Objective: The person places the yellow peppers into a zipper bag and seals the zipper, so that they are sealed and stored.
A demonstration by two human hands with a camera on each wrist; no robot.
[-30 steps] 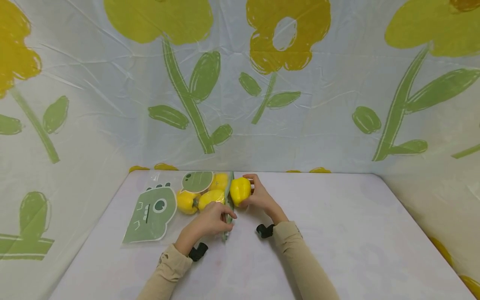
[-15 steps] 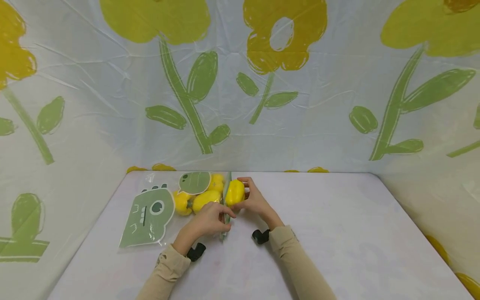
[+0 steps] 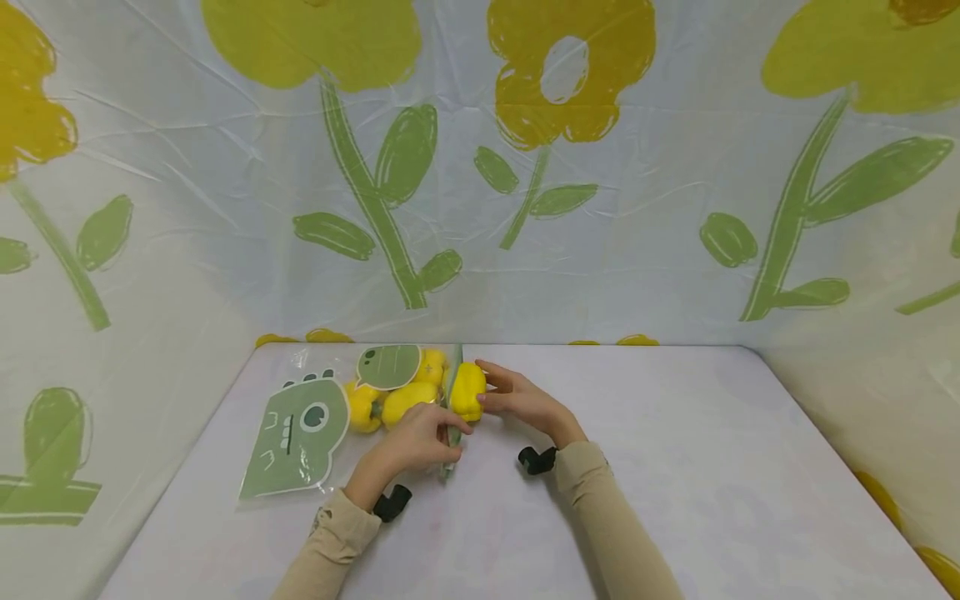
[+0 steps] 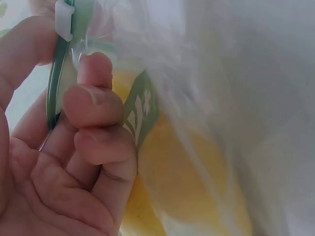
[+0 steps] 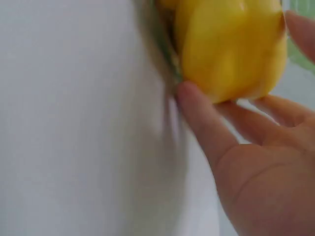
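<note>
head: forward-down, farther | wrists: close, facing hands point(image 4: 64, 172) point(image 5: 261, 172) | head/right share pepper point(image 3: 467, 392)

The table point(image 3: 712, 483) is white, the see-through bag point(image 3: 348, 442) by its far left corner has a green one-eyed monster point(image 3: 288, 450), the peppers point(image 3: 468, 392) are yellow, the sleeves point(image 3: 615, 512) are tan, and the white cloth point(image 3: 630, 283) has yellow flowers point(image 3: 517, 92) with green stems point(image 3: 386, 208).

Surface point(image 3: 712, 467): near-white with faint pale mottling, far edge straight, far right corner rounded. Lying directly on it, left of centre and close to the far edge: one clear bag point(image 3: 296, 442), green monster print uppermost, green-edged opening toward the right.
</note>
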